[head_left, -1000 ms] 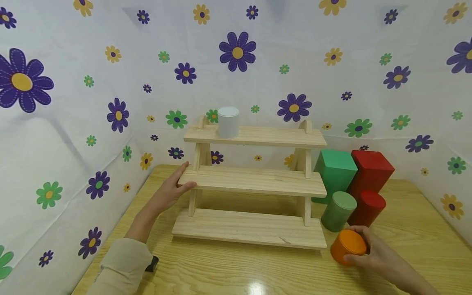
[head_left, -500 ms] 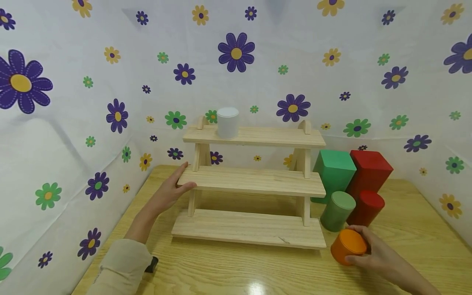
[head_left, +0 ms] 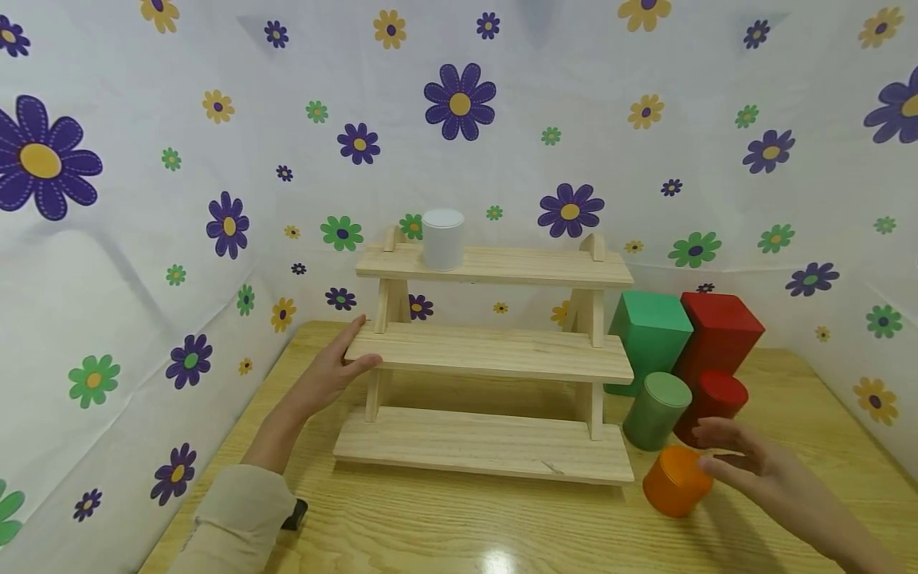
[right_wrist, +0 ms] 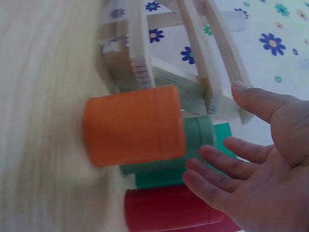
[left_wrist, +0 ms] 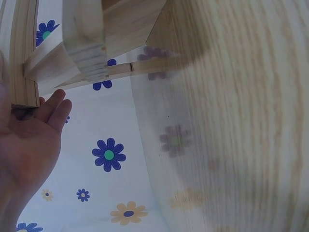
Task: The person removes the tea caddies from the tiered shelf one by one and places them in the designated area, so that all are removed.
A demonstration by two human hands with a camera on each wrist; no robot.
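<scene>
A three-tier wooden shelf (head_left: 495, 351) stands on the wooden table (head_left: 445, 526). My left hand (head_left: 333, 363) rests with straight fingers against the left end of its middle board; the left wrist view shows that hand (left_wrist: 34, 140) beside the board's end (left_wrist: 24, 72). A white cylinder (head_left: 443, 237) stands on the top board. My right hand (head_left: 746, 462) hovers open just right of an orange cylinder (head_left: 674, 481), not touching it. In the right wrist view the orange cylinder (right_wrist: 133, 124) is left of the spread fingers (right_wrist: 227, 169).
A green cylinder (head_left: 656, 410) and a red cylinder (head_left: 717, 399) stand right behind the orange one. A green block (head_left: 649, 335) and a red block (head_left: 720, 331) stand further back. Flowered cloth walls (head_left: 143, 199) enclose the table on the left, back and right.
My right hand has let go of the orange cylinder and opened, drawing slightly away to the right. The left hand and the shelf have not moved.
</scene>
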